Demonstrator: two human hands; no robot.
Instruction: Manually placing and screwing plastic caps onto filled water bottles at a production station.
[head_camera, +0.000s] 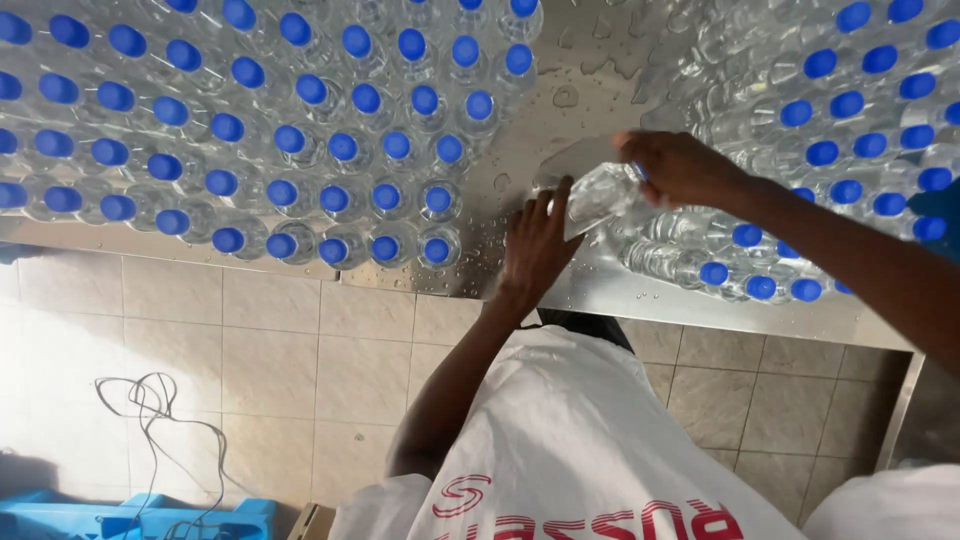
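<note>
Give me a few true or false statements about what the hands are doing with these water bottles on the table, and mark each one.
1. The right hand grips a clear bottle near its cap end. True.
2. The left hand lies flat on the floor tiles. False: it is up at the metal table, fingers against the held bottle.
3. The bottle caps on the table are red. False: they are blue.
4. The metal table is wet, with water drops between the two bottle groups. True.
5. The held bottle stands upright among the others. False: it is tilted on its side above the table.
</note>
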